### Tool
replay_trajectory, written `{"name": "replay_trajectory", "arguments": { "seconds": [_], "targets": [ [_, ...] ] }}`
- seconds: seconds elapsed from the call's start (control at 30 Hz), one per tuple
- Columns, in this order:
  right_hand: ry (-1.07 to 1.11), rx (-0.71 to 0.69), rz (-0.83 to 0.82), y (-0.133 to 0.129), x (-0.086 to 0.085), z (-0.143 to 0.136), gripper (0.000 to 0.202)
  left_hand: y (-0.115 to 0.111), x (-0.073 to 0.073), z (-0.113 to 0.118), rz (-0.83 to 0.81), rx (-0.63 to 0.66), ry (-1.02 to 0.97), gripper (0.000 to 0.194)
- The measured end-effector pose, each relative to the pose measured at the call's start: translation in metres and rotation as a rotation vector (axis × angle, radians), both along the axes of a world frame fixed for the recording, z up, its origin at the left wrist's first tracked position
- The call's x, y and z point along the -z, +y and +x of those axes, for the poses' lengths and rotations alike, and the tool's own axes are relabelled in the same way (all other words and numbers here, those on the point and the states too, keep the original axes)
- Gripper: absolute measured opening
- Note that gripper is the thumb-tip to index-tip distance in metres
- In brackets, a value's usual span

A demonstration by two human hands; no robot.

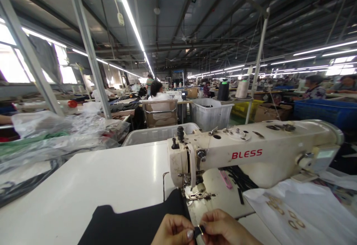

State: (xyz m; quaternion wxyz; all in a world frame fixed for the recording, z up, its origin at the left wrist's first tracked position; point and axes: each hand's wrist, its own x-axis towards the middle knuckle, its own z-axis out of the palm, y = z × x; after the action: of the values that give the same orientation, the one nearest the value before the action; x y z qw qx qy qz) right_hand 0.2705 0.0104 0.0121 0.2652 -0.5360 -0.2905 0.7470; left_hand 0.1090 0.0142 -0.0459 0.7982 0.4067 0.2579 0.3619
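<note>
At bottom centre of frame, both hands meet on a small black strap piece w/ metal buckle (pixel 199 231). Left hand (pixel 173 231) fingers pinched on its left end; right hand (pixel 223 230) fingers pinched on its right end. Piece's long axis runs approx. left-right, between the fingertips. Presser foot (pixel 196 194) of the BLESS sewing machine (pixel 251 152) lies directly above in frame, near. Black fabric (pixel 134 224) lies on the worktop (pixel 97 178), at lower left, under the left hand.
</note>
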Motion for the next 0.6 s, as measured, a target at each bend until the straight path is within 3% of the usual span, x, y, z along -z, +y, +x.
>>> {"name": "replay_trajectory", "arguments": {
  "seconds": [0.1, 0.17, 0.27, 0.43, 0.6],
  "targets": [
    [0.033, -0.007, 0.026, 0.000, 0.011, -0.002, 0.039, -0.001, 0.000, 0.002, -0.018, -0.010, -0.033, 0.039],
    [0.002, 0.021, 0.144, 0.000, 0.015, -0.002, 0.042, -0.001, -0.001, 0.004, -0.029, -0.048, -0.046, 0.039],
    [-0.055, 0.075, 0.329, -0.001, 0.012, -0.002, 0.047, -0.002, -0.002, 0.006, -0.040, -0.125, -0.016, 0.039],
    [-0.138, -0.018, 0.442, -0.005, 0.004, -0.009, 0.051, -0.005, -0.005, 0.007, -0.028, -0.227, 0.073, 0.043],
    [-0.300, 0.018, 0.469, -0.006, 0.005, -0.018, 0.032, -0.009, -0.007, 0.006, 0.037, -0.247, 0.133, 0.041]
  ]
}}
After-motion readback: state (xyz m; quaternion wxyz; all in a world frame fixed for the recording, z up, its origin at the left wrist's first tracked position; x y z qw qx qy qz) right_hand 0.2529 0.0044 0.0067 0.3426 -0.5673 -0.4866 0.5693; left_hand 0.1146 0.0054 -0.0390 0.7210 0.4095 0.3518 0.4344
